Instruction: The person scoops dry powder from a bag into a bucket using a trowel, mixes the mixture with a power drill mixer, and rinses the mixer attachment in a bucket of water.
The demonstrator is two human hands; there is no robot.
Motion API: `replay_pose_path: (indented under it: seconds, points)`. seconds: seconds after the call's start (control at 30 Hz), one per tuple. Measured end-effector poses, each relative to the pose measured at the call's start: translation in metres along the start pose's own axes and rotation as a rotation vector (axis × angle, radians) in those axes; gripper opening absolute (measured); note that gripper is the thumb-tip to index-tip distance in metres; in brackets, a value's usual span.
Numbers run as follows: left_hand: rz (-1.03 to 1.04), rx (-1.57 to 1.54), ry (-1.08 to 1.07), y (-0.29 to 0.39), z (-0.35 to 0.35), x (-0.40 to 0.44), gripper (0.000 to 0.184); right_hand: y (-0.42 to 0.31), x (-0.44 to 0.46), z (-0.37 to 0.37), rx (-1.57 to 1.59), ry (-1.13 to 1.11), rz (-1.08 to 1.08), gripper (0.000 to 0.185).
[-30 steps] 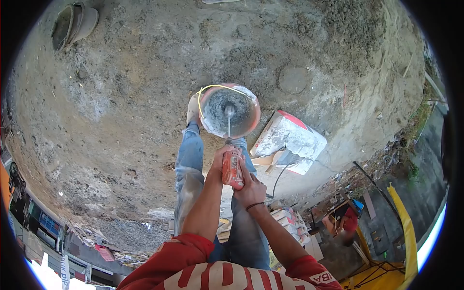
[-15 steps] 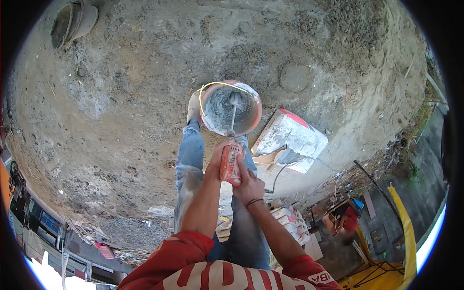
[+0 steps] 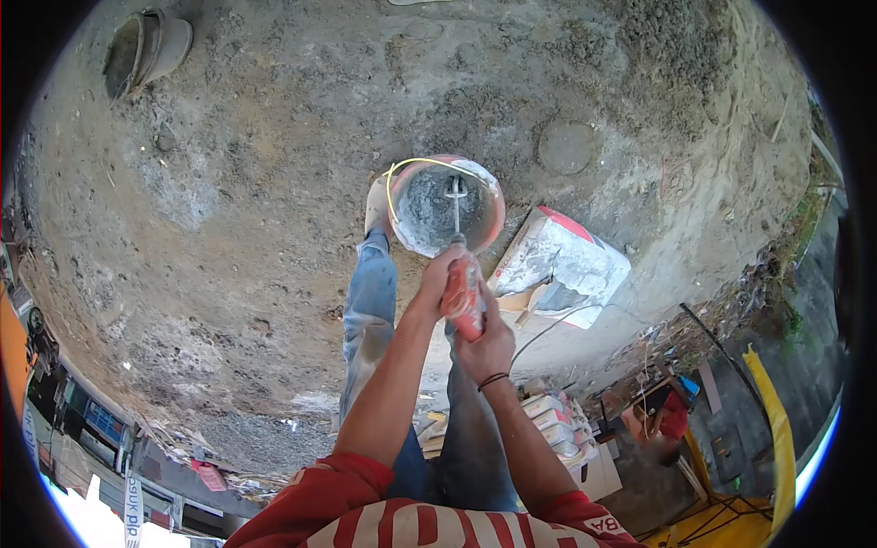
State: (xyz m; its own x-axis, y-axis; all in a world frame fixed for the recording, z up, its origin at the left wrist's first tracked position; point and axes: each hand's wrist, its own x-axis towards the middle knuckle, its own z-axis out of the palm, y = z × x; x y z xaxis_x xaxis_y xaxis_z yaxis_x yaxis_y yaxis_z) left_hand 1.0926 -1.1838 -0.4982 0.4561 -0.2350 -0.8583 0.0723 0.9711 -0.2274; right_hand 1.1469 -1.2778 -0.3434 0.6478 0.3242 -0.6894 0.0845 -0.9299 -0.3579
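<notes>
My left hand [image 3: 439,279] wraps round the front of a red power drill [image 3: 466,310], close to its chuck. Behind it, my right hand [image 3: 490,345] grips the drill's rear from the right side; its fingers are partly hidden. From the chuck a metal mixing paddle [image 3: 457,208] reaches down into a bucket [image 3: 496,222], its forked end standing over grey cement mix [image 3: 420,212]. The bucket has a whitish, smeared rim and a yellow handle [image 3: 413,163] lying across its far side. It stands between my feet.
To the bucket's right lies a torn cement bag [image 3: 571,265], with the drill's cable [image 3: 539,336] running past it. Another bucket [image 3: 146,53] lies at the far left. Stacked bags [image 3: 559,425] and a person in red [image 3: 671,418] are at the lower right.
The drill has rolled in my hands, so its label has turned away. The paddle's fork now shows more clearly in the bucket. The whole view has shifted slightly.
</notes>
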Motion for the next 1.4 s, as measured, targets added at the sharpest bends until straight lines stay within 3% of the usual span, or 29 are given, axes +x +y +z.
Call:
replay_pose_path:
  seconds: [0.03, 0.1, 0.13, 0.17, 0.2, 0.23, 0.27, 0.3, 0.4, 0.53, 0.97, 1.03, 1.3, 1.37, 1.4]
  points:
    - [0.0, 0.007, -0.001, -0.004, 0.005, 0.0, 0.041, -0.001, 0.006, -0.006, 0.035, 0.047, 0.007, 0.083]
    - [0.635, 0.717, 0.183, 0.004, 0.047, -0.03, 0.042, -0.004, 0.016, -0.019, 0.024, 0.094, 0.055, 0.076]
    - [0.797, 0.985, 0.179, 0.008, 0.052, -0.04, 0.047, -0.003, 0.021, -0.026, 0.031, 0.111, 0.091, 0.072]
    - [0.807, 0.996, 0.17, 0.013, 0.061, -0.05, 0.047, -0.004, 0.027, -0.032, 0.042, 0.128, 0.124, 0.068]
    - [0.968, 1.186, -0.029, 0.019, 0.072, -0.06, 0.052, -0.012, 0.031, -0.04, 0.033, 0.151, 0.183, 0.054]
    - [1.124, 1.372, -0.243, 0.023, 0.084, -0.071, 0.058, -0.003, 0.032, -0.04, 0.048, 0.167, 0.18, 0.054]
    - [1.163, 1.385, -0.268, 0.022, 0.105, -0.083, 0.046, 0.011, 0.032, -0.036, 0.022, 0.096, 0.18, 0.044]
    - [1.195, 1.404, -0.295, 0.019, 0.109, -0.076, 0.046, 0.014, 0.038, -0.037, -0.002, 0.036, 0.171, 0.036]
    - [1.179, 1.414, -0.253, 0.02, 0.115, -0.047, 0.024, -0.004, 0.043, -0.035, -0.049, 0.024, 0.208, 0.033]
    - [1.164, 1.327, -0.232, 0.028, 0.127, -0.034, 0.018, -0.028, 0.055, -0.057, -0.017, -0.006, 0.319, 0.037]
    - [0.975, 1.302, -0.191, 0.031, 0.148, -0.035, 0.017, -0.036, 0.062, -0.083, 0.045, -0.056, 0.366, 0.047]
    - [1.071, 1.329, -0.229, 0.03, 0.146, -0.025, 0.018, -0.024, 0.068, -0.075, 0.034, -0.042, 0.363, 0.045]
    - [1.137, 1.349, -0.014, -0.005, 0.144, 0.008, 0.026, 0.016, 0.086, -0.096, 0.0, -0.065, 0.258, 0.061]
    - [1.311, 1.335, -0.027, -0.018, 0.143, 0.008, 0.024, 0.04, 0.086, -0.096, -0.012, -0.082, 0.201, 0.062]
    - [1.222, 1.359, -0.009, -0.024, 0.14, 0.005, 0.021, 0.054, 0.09, -0.097, -0.039, -0.127, 0.145, 0.063]
